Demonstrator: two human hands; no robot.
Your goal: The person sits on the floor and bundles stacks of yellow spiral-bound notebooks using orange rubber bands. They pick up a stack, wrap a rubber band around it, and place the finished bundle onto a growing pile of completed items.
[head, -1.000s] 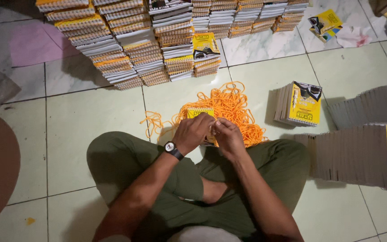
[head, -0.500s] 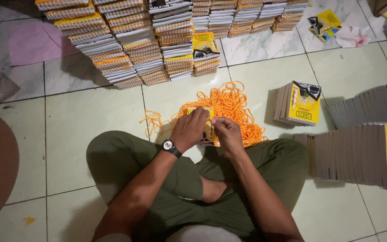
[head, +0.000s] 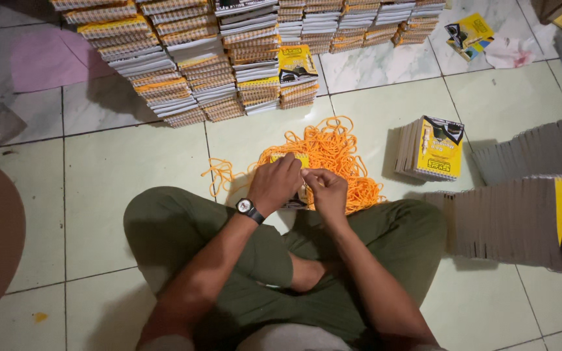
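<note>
Hands, left hand [head: 276, 184] and right hand [head: 327, 193], are pinching a yellow booklet [head: 292, 160] before the orange cord pile [head: 333, 156], its orientation hidden.

Dim, warm indoor light falls from above, casting soft shadows right of the booklet stacks [head: 432, 147] on the tiled floor [head: 118, 162], whose left edge darkens, while focus stays fairly sharp throughout.
</note>
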